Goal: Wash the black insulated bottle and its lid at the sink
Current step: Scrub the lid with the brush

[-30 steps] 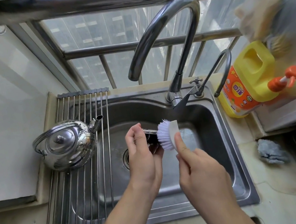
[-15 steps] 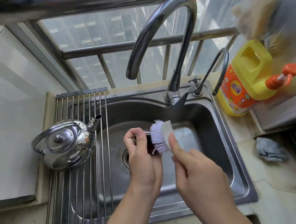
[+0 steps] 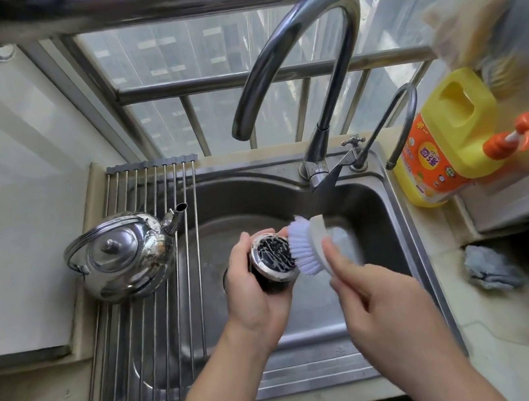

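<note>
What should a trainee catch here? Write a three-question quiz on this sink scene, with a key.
1. True or false: the shiny steel kettle stands inside the stainless steel sink.
2. Which hand holds the white-bristled scrub brush? A) left hand B) right hand C) neither
3. Fill in: the left hand grips the black round steel-rimmed ____.
Key: 1 false, it stands on the roll-up wire rack laid over the sink's left side. 2 B. 3 lid.
</note>
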